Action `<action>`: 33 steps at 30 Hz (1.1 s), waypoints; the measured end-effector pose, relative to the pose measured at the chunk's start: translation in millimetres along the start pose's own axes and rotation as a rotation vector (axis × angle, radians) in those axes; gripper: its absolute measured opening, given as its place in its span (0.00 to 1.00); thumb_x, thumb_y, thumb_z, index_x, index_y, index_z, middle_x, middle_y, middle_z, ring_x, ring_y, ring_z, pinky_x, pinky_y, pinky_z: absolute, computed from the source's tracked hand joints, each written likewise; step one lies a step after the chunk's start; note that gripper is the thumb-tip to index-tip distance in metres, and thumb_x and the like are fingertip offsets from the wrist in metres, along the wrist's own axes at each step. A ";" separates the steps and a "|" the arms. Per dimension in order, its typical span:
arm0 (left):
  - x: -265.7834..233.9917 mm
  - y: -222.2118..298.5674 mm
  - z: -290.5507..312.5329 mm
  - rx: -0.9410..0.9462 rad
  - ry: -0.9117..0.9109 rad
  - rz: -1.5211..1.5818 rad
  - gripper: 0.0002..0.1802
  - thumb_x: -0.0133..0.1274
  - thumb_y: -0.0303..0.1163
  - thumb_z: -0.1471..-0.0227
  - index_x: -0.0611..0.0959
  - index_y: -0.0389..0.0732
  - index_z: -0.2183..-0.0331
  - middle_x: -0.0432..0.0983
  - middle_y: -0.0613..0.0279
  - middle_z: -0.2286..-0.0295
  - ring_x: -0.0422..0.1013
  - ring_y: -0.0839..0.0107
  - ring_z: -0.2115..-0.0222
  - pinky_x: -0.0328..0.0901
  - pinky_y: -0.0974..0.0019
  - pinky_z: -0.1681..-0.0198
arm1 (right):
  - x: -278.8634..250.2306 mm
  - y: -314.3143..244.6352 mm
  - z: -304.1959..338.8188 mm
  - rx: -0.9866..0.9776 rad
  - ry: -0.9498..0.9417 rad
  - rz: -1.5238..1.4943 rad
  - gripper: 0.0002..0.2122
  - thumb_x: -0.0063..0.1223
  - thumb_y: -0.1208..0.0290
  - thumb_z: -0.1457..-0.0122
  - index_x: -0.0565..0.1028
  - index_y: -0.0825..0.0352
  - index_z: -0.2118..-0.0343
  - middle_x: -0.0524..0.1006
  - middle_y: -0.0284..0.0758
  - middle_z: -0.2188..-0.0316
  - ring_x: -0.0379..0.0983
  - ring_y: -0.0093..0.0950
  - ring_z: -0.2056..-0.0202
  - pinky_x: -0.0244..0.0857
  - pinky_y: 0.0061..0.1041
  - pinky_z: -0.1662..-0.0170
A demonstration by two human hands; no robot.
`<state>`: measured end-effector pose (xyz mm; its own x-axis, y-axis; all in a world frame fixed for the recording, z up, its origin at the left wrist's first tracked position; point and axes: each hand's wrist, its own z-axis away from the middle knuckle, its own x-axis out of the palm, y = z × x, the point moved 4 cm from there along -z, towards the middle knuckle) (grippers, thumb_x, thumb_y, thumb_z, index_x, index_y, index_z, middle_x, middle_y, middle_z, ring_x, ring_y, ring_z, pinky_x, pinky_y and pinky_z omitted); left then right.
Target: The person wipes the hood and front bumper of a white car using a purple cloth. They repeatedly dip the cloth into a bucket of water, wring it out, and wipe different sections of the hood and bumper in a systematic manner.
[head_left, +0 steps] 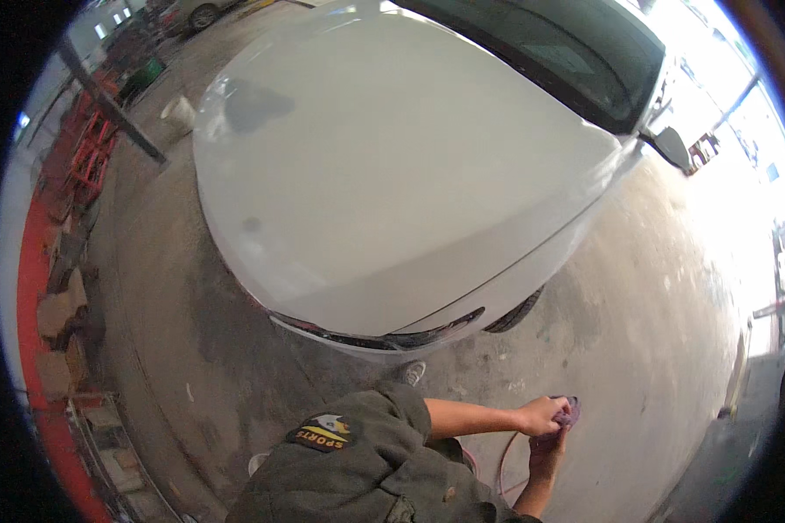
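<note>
Stretched rightward, the left hand (542, 416) meets the right hand (548, 444) at purple cloth (574, 408).

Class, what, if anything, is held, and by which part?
A bunched purple cloth, held between left hand and right hand; exact part gripped cannot be told.

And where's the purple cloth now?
The cloth is lower right in the head view, in the left hand, the right hand against it, below and right of the white car's tyre.
</note>
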<state>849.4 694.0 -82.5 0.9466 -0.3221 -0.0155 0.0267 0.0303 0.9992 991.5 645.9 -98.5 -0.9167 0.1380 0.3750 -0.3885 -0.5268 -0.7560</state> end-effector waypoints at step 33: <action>-57.4 83.3 -35.5 -0.123 0.820 -0.203 0.12 0.54 0.36 0.41 0.83 0.36 0.65 0.76 0.68 0.79 0.69 0.79 0.78 0.63 0.68 0.73 | -21.3 -170.2 -207.9 -0.153 -0.294 0.160 0.09 0.60 0.72 0.42 0.76 0.64 0.59 0.76 0.27 0.67 0.72 0.19 0.67 0.66 0.22 0.64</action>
<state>808.7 748.6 0.2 0.8515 0.4533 -0.2638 0.2112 0.1640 0.9636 1057.8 906.9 -89.3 -0.9098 -0.1943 0.3667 -0.2721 -0.3878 -0.8807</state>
